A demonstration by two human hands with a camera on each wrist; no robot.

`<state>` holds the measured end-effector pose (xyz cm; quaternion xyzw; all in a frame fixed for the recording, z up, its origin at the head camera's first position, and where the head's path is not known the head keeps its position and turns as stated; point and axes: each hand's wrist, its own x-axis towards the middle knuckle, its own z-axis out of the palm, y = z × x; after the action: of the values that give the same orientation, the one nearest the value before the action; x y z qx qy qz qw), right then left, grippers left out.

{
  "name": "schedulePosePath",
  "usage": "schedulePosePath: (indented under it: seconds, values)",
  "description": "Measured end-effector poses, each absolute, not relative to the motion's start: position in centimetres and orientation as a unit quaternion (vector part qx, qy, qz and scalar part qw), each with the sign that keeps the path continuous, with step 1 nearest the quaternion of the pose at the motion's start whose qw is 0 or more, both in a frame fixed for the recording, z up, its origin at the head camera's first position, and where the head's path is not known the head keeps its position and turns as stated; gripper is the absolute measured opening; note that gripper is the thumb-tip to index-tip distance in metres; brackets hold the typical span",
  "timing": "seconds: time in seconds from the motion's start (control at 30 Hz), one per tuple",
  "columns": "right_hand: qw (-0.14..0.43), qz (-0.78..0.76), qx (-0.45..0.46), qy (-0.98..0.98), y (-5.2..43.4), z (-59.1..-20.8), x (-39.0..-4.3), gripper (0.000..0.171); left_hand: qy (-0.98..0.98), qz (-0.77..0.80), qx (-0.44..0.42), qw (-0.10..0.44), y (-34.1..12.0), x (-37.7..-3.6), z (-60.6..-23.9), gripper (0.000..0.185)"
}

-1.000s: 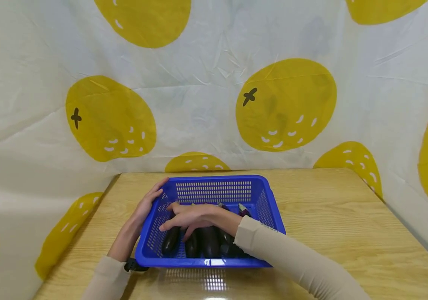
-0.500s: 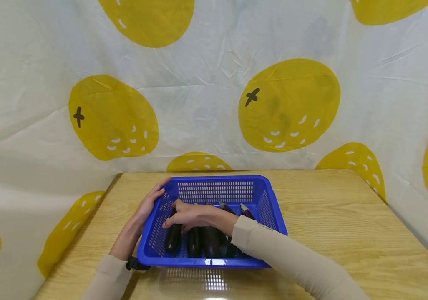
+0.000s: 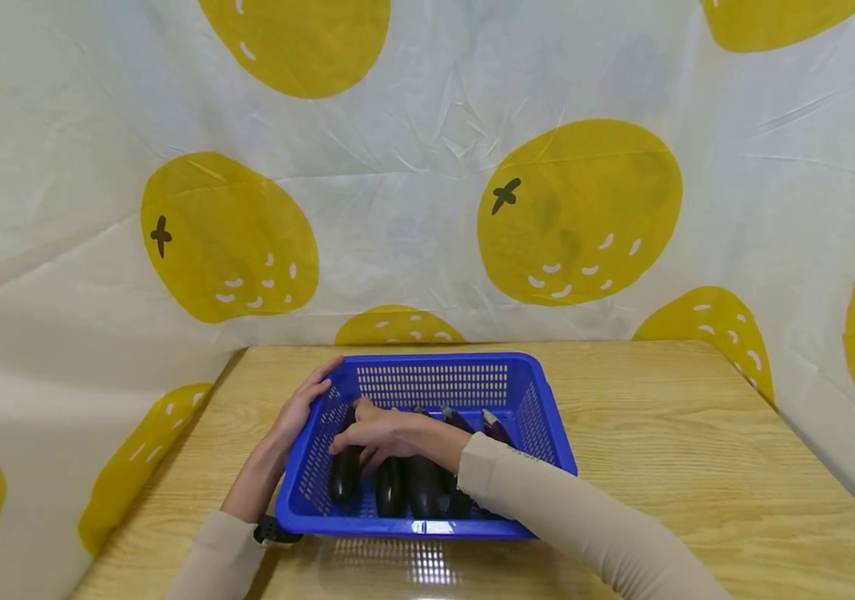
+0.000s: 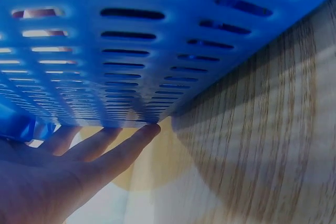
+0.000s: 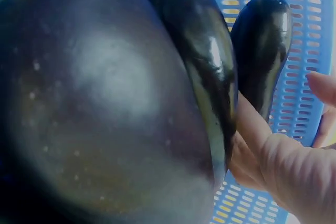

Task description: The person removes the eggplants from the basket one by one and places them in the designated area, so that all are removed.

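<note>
I see the wooden table (image 3: pixel 660 433) backed by a white cloth with yellow fruit prints (image 3: pixel 577 208). The blue basket (image 3: pixel 540 417) sits on the table's left half. Several dark eggplants (image 3: pixel 412 487) lie side by side inside it. My left hand (image 3: pixel 300 408) rests against the basket's left wall, fingers straight. My right hand (image 3: pixel 382 433) lies over the eggplants, fingers curled around one of them (image 5: pixel 205 77).

Backdrop: white cloth (image 3: pixel 412 208) printed with big yellow oranges, wrinkled, hung on three sides
Table: light wood grain (image 3: pixel 682 433), glossy near edge
</note>
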<state>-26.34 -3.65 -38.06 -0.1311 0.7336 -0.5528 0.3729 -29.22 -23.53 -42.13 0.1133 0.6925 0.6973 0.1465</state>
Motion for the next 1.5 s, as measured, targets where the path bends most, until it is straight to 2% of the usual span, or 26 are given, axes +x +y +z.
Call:
schedulePosePath:
  seconds: [0.1,0.27,0.5,0.7,0.83,1.0,1.33,1.5]
  values:
    - [0.374,-0.560,-0.121,0.729,-3.7,-38.1,-26.2,0.097,0.694,0.697,0.111,0.146,-23.5,-29.2,-42.2,0.052]
    - [0.369,-0.570,-0.113,0.725,-3.9,-38.3,-26.3,0.093,0.690,0.702,0.101,0.144,-23.4,-29.4,-42.2,0.051]
    - [0.364,-0.573,-0.122,0.723,-4.1,-38.6,-26.5,0.100,0.687,0.704,0.104,0.148,-23.5,-29.4,-42.3,0.052]
    - [0.367,-0.566,-0.127,0.727,-4.0,-38.5,-26.5,0.093,0.687,0.704,0.101,0.147,-23.5,-29.3,-42.3,0.051]
    - [0.367,-0.561,-0.126,0.731,-3.9,-38.3,-26.6,0.098,0.690,0.702,0.098,0.145,-23.5,-29.2,-42.2,0.050]
    - [0.361,-0.557,-0.124,0.738,-3.7,-37.7,-26.7,0.096,0.688,0.705,0.099,0.140,-23.5,-29.3,-42.2,0.050]
    - [0.365,-0.556,-0.137,0.734,-2.1,-36.6,-27.1,0.091,0.689,0.704,0.102,0.138,-23.4,-29.1,-42.1,0.051]
    - [0.370,-0.565,-0.137,0.724,-0.8,-35.8,-27.2,0.098,0.690,0.704,0.101,0.135,-23.5,-29.0,-42.0,0.051]
